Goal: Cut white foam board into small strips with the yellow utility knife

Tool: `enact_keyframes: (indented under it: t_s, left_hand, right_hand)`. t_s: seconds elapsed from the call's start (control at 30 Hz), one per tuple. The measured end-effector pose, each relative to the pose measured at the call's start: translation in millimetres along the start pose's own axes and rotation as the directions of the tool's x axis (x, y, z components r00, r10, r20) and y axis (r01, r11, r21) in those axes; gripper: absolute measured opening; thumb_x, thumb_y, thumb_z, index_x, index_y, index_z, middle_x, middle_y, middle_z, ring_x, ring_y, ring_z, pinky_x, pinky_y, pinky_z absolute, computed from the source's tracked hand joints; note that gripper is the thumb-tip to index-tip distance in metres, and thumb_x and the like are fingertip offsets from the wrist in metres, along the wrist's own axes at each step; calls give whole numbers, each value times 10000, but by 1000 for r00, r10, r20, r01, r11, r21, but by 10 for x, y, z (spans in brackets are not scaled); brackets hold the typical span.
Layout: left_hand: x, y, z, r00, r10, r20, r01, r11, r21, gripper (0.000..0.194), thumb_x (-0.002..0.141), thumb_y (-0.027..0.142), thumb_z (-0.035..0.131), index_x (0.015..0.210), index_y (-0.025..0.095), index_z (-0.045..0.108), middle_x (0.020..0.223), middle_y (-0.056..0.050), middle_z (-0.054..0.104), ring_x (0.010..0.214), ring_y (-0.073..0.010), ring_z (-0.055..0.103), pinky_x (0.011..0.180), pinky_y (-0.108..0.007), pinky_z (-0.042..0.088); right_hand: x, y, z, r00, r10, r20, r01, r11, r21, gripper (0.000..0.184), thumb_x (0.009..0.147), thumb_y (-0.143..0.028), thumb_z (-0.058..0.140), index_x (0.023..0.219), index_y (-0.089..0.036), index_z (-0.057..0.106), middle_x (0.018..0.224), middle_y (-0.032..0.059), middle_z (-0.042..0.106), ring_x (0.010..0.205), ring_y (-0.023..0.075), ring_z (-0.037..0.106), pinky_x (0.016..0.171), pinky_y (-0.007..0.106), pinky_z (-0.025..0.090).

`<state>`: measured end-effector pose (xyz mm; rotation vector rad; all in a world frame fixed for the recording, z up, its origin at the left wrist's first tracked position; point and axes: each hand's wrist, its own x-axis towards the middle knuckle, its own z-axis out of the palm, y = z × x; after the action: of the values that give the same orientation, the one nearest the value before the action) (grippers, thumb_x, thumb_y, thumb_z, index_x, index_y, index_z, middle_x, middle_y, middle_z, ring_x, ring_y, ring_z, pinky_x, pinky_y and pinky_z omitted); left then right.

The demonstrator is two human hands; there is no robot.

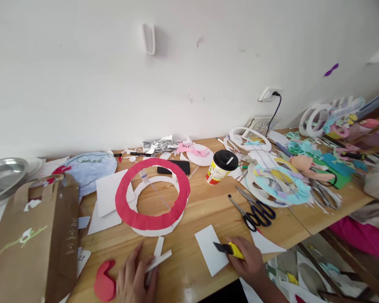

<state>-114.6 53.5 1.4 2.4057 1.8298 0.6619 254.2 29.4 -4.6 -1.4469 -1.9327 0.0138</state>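
Observation:
My left hand (pixel 135 275) rests at the table's near edge, its thumb and fingers around the lower ends of two crossed white paper strips (pixel 158 257). My right hand (pixel 249 259) grips a yellow utility knife (pixel 236 251), whose dark blade points left over a white rectangular piece of paper (pixel 211 248). Beyond my left hand lies a red ring (pixel 123 202) on top of a white ring (pixel 156 231). A curved red cutout (pixel 104 281) is just left of my left hand.
Scissors (pixel 262 212) lie right of centre, near a lidded paper cup (pixel 219 170). A phone (pixel 181 166) sits behind the red ring. At the left stand a brown paper bag (pixel 28 240) and a metal bowl (pixel 6 176). Paper rings and scraps (pixel 281 185) crowd the right side.

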Motion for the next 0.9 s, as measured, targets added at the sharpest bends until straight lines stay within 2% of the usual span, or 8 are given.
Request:
enact_keyframes:
  t_s: [0.1,0.27,0.5,0.7,0.9]
  left_hand:
    - [104,154,91,995,-91,35,91,996,-3,330,886,435,571,1140,228,614,1173,-120,628,983,-308,593,833,-497,502]
    - [113,291,30,989,-116,89,112,993,43,300,910,379,541,1140,199,610,1153,-118,622,996,-298,573,836,-448,454]
    - [107,337,32,997,-64,30,64,998,24,257,935,276,541,1157,151,576,1122,-120,628,1005,-252,589,896,-385,454]
    - [95,369,39,989,-130,-71,136,985,103,270,926,365,564,1108,173,618,1050,-100,654,939,-256,597,858,-392,463]
    - [-4,393,-32,987,-150,-48,155,982,111,334,930,415,530,1169,199,620,1077,-94,664,978,-276,594,868,-419,456]
  right_hand:
    - [4,-6,-8,998,-43,53,45,998,-40,290,866,-164,528,1151,-193,577,844,76,705,743,208,693,672,325,578]
    - [8,-11,-35,995,-62,83,66,997,-42,298,880,-157,521,1173,-188,568,821,70,696,723,205,673,659,327,546]
    - [-43,43,-33,992,-53,115,58,998,-35,290,892,-163,546,1177,-205,575,858,66,706,762,204,666,723,334,512]
    - [-34,36,-30,992,-49,119,55,998,-44,233,895,-156,552,1123,-180,592,837,47,688,766,189,643,732,312,474]
    - [-51,36,10,992,-74,98,82,994,-78,223,885,-166,530,1096,-174,602,870,49,699,790,201,640,738,314,457]
